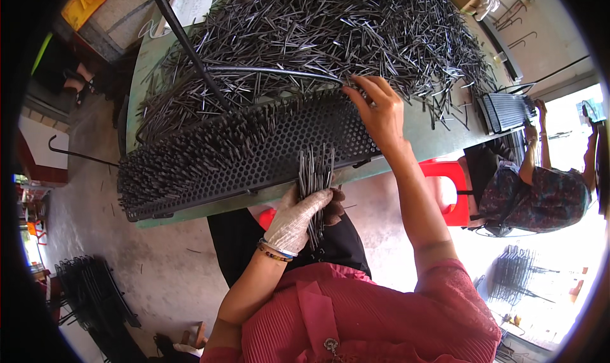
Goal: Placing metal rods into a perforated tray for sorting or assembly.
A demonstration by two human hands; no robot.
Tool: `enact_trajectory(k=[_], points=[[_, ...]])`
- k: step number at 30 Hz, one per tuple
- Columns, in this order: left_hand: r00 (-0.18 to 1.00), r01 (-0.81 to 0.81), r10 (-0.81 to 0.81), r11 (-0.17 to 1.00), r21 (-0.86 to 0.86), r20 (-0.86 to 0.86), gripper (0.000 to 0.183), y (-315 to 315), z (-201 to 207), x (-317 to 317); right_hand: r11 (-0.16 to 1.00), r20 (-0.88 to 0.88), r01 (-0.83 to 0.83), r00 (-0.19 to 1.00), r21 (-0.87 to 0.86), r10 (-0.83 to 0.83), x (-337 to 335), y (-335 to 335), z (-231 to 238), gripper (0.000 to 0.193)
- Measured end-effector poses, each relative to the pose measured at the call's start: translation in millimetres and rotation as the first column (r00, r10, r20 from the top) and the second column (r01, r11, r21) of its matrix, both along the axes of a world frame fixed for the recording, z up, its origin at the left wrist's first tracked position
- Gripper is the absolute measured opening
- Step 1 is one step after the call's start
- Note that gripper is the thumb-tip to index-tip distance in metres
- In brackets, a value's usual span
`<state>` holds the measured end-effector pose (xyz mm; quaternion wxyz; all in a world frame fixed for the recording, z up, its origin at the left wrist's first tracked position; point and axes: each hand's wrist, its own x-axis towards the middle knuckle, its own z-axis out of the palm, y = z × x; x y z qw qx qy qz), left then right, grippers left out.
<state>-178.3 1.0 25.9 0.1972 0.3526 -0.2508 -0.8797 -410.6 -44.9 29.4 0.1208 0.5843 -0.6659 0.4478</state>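
My left hand (297, 218), in a pale work glove with dark fingertips, is closed round an upright bundle of thin black strips (316, 172). It is just in front of a long black perforated panel (286, 148) lying slantwise on the table. Many strips (190, 150) stand up out of the holes on the panel's left part and along its far edge; rows of bare holes show towards the middle and right. My bare right hand (381, 112) is at the far right edge of the panel, thumb and forefinger close together. Whatever lies between those fingertips is too small to make out.
A big heap of loose black strips (330, 32) covers the green table (438, 134) behind the panel. A bent black rod (190, 51) rises over the panel's left half. At right, another person (537, 194) works by a red stool (448, 169). Black racks (95, 293) lie at lower left.
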Motion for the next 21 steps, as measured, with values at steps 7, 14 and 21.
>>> enact_trajectory(k=[7, 14, 21], points=[[0.998, -0.024, 0.022, 0.999, -0.032, -0.064, 0.032, -1, 10, 0, 0.743, 0.706, -0.537, 0.697, 0.4, 0.124, 25, 45, 36, 0.035], [0.995, 0.025, -0.035, 0.994, -0.102, -0.095, 0.033, 2, 10, -2, 0.686, 0.878, -0.642, 0.479, 0.342, 0.01, 37, 56, 31, 0.029], [0.996, 0.077, -0.082, 0.991, -0.113, -0.039, 0.03, 2, 12, -4, 0.834, 0.944, -0.514, 0.329, 0.2, -0.024, 37, 60, 20, 0.021]])
